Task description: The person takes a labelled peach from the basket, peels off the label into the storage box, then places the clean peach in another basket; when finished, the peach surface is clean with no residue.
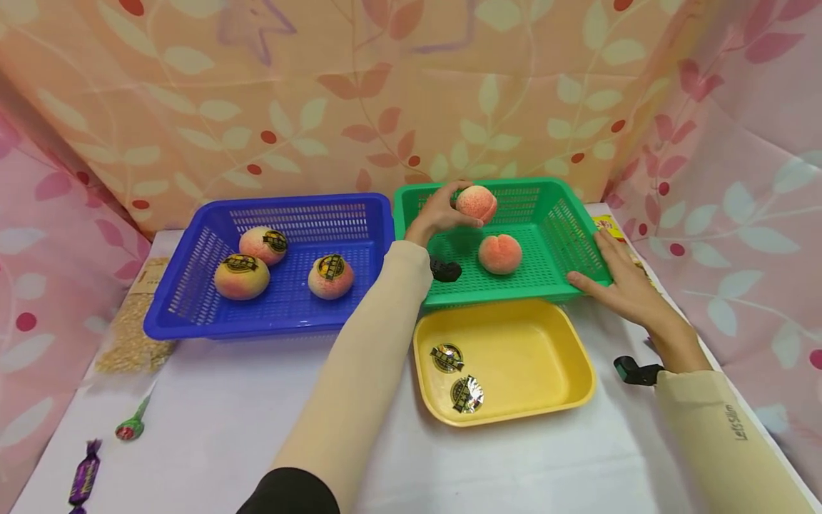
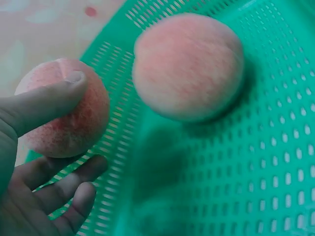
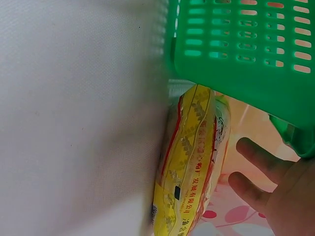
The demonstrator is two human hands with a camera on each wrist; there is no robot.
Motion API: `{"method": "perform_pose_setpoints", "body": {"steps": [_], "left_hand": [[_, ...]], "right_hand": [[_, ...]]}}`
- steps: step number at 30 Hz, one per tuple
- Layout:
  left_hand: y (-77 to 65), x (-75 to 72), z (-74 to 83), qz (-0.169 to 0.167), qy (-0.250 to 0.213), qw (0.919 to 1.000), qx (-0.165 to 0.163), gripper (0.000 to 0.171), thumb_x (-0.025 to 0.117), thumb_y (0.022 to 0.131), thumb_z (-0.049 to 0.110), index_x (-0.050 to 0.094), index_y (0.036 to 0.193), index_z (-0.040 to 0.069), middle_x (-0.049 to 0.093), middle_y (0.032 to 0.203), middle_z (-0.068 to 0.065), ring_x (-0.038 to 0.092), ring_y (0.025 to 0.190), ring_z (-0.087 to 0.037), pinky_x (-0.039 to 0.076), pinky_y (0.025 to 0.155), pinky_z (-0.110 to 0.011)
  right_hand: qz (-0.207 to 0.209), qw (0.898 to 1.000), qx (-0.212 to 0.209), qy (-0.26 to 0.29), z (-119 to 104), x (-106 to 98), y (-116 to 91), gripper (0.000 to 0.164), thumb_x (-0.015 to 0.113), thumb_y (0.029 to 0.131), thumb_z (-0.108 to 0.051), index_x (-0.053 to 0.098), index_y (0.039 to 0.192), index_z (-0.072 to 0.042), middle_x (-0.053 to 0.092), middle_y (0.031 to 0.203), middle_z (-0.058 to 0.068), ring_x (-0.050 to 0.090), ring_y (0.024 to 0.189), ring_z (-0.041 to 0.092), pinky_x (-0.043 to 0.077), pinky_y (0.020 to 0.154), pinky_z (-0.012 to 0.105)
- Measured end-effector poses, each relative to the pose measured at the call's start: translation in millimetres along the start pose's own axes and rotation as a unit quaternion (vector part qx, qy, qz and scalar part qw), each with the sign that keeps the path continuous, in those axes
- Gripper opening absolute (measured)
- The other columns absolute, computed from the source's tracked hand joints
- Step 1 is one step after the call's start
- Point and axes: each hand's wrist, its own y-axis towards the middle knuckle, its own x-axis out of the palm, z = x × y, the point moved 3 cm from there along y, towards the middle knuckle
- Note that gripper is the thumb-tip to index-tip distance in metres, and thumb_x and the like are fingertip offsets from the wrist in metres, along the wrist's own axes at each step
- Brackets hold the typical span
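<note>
I'm pinching peach (image 1: 477,204) w/ L hand (image 1: 443,212) over green basket (image 1: 571,232), resting R hand (image 1: 626,289), fingers spread, at its R end. Prob. done: 2 stickers (image 1: 447,358) lying in tray (image 1: 523,360); rem.: 3 stickered peaches (image 1: 241,280) waiting, blue basket (image 1: 289,327).

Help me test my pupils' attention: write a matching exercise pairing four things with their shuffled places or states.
1. Blue basket
2. Yellow tray
3. Left hand
4. Right hand

A. Holding a peach
B. Containing two stickers
C. At the right end of the green basket
D. Containing three stickered peaches

Pairs: 1-D; 2-B; 3-A; 4-C
</note>
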Motion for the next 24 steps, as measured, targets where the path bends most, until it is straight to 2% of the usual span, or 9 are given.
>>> {"method": "perform_pose_setpoints", "body": {"steps": [5, 13, 19, 24], "left_hand": [[0.5, 4.0, -10.4, -0.019, 0.035, 0.9987, -0.032, 0.084, 0.087, 0.08, 0.009, 0.046, 0.152, 0.024, 0.051, 0.148, -0.012, 0.06, 0.12, -0.031, 0.052, 0.101, -0.045], [1.0, 9.1, -19.7, -0.033, 0.11, 0.9929, -0.031, 0.086, 0.088, 0.08, 0.01, 0.046, 0.153, 0.024, 0.056, 0.144, -0.013, 0.059, 0.12, -0.03, 0.051, 0.103, -0.046], [1.6, 9.3, -22.2, -0.029, 0.069, 0.9971, -0.014, 0.074, 0.08, 0.086, 0.005, 0.048, 0.151, 0.021, 0.062, 0.136, -0.019, 0.061, 0.124, -0.034, 0.051, 0.105, -0.049], [2.3, 8.0, -18.5, -0.02, 0.049, 0.9986, 0.011, 0.061, 0.076, 0.092, 0.011, 0.053, 0.148, 0.018, 0.059, 0.141, -0.017, 0.057, 0.131, -0.031, 0.051, 0.105, -0.049]], "right_hand": [[0.001, 1.0, -0.004, 0.004, -2, -2, -1, 0.103, 0.06, 0.095, -0.056, -0.005, 0.165, -0.017, -0.01, 0.173, 0.009, 0.001, 0.156, 0.049, 0.011, 0.115, 0.079], [-0.005, 1.0, 0.002, 0.012, -4, -2, -4, 0.104, 0.06, 0.095, -0.056, -0.006, 0.165, -0.018, -0.012, 0.173, 0.008, -0.002, 0.157, 0.048, 0.01, 0.115, 0.079], [-0.007, 1.0, 0.003, 0.005, -5, -1, -4, 0.103, 0.059, 0.095, -0.058, -0.006, 0.165, -0.018, -0.013, 0.173, 0.006, -0.003, 0.157, 0.047, 0.01, 0.115, 0.08], [-0.006, 1.0, 0.005, 0.007, -3, 0, -3, 0.104, 0.059, 0.095, -0.059, -0.007, 0.165, -0.019, -0.013, 0.173, 0.006, -0.004, 0.157, 0.047, 0.01, 0.115, 0.08]]}}
